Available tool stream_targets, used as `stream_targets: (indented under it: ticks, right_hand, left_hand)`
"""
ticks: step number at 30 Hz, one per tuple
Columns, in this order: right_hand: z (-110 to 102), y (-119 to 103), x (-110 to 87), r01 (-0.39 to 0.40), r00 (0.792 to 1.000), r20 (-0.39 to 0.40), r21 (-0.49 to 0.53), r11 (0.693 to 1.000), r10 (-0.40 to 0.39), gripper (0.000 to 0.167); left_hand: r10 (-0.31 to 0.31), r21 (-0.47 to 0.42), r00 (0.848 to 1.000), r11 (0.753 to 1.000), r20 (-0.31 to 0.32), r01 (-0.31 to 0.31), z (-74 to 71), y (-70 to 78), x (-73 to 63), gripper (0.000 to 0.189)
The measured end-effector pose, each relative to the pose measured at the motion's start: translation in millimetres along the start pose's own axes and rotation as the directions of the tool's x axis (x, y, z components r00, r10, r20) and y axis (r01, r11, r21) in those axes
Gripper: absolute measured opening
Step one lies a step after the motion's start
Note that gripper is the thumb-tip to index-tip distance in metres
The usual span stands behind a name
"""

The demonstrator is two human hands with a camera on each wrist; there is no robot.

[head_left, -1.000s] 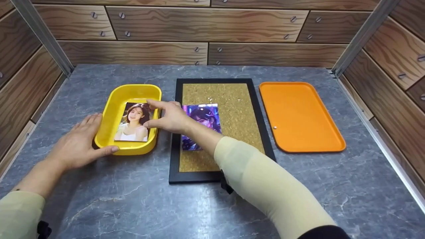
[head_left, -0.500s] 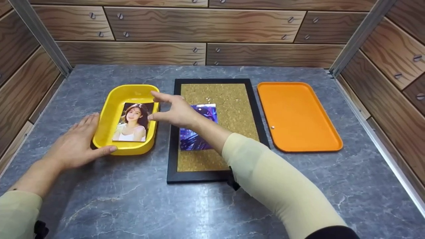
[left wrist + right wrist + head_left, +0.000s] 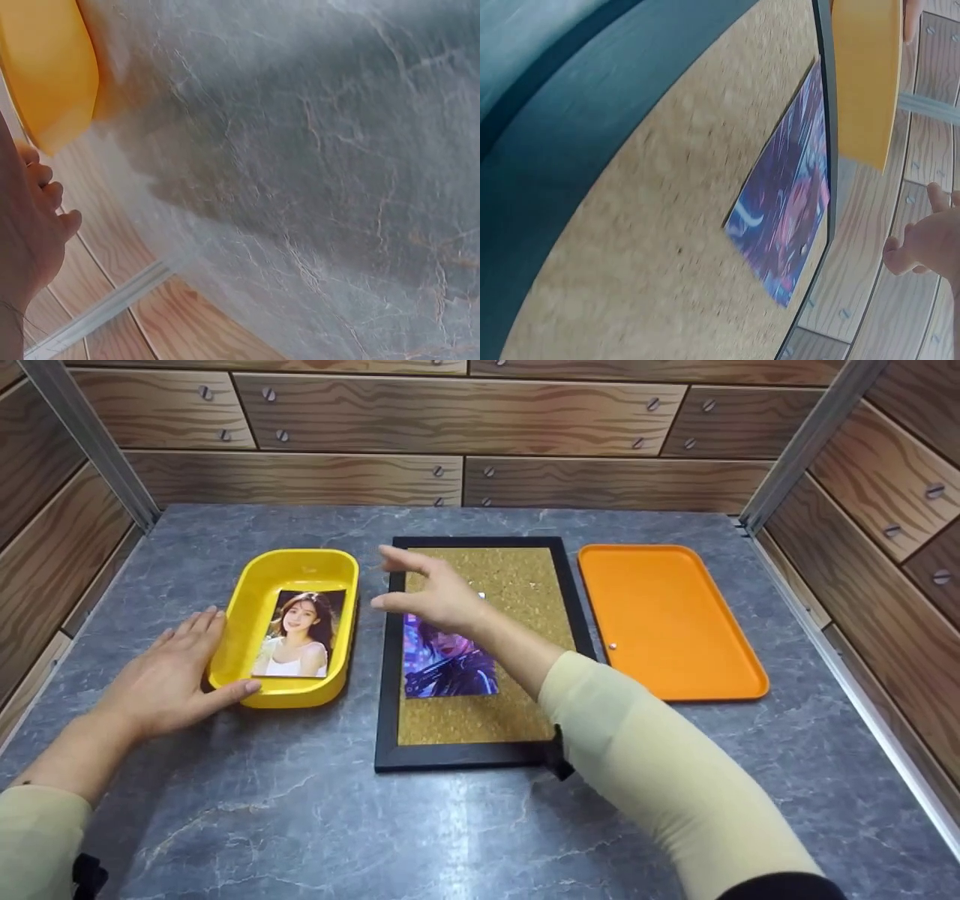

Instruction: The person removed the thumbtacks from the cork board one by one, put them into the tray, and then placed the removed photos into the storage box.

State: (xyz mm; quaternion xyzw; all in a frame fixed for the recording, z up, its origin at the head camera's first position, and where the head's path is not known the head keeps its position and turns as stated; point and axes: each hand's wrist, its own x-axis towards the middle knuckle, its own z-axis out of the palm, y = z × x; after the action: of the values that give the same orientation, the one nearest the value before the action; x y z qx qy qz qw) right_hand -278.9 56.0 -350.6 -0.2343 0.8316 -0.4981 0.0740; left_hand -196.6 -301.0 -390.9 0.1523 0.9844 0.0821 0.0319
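Observation:
My left hand (image 3: 169, 682) rests against the left side of a yellow plastic bin (image 3: 285, 691), its thumb along the near rim and its fingers extended. Inside the bin lies a photo (image 3: 300, 634) of a person in a white top. My right hand (image 3: 442, 596) is raised over the left part of a black-framed corkboard (image 3: 517, 720), thumb and fingers spread apart, holding nothing. Below it, a purple-blue illustrated picture (image 3: 457, 671) lies on the cork, its upper part hidden by the hand; the right wrist view shows this picture (image 3: 787, 195) lying slightly askew.
Right of the corkboard sits a shallow orange tray (image 3: 675, 622) with a small white bead-like pin (image 3: 613, 646) near its left edge. The grey marbled table (image 3: 300, 810) is bounded by wood-patterned walls (image 3: 375, 416) and metal corner posts.
My right hand has drawn away from the bin, moving right and up over the corkboard. The photo stays in the bin, and my left hand keeps its place at the rim.

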Motion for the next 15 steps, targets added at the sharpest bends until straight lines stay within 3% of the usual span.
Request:
stream_targets:
  ticks: [5, 8, 15]
  right_hand:
    - [-14.3, 9.7, -2.6, 0.01, 1.0, -0.017, 0.054, 0.998, -0.009, 0.077]
    - [-22.4, 13.6, -4.2, 0.017, 1.0, -0.008, 0.075, 0.997, -0.017, 0.075]
    - [-41.6, 23.9, -12.3, -0.005, 0.999, 0.043, 0.089, 0.996, 0.001, 0.073]
  left_hand:
    - [0.036, 0.025, 0.997, 0.999, -0.064, -0.034, 0.3, 7.6, 0.0, 0.104]
    - [0.092, 0.065, 0.99, 0.994, -0.103, -0.086, 0.0, 18.2, 0.7, 0.102]
    - [0.275, 0.156, 0.948, 0.956, -0.162, -0.25, 4.1, 52.3, 6.5, 0.096]
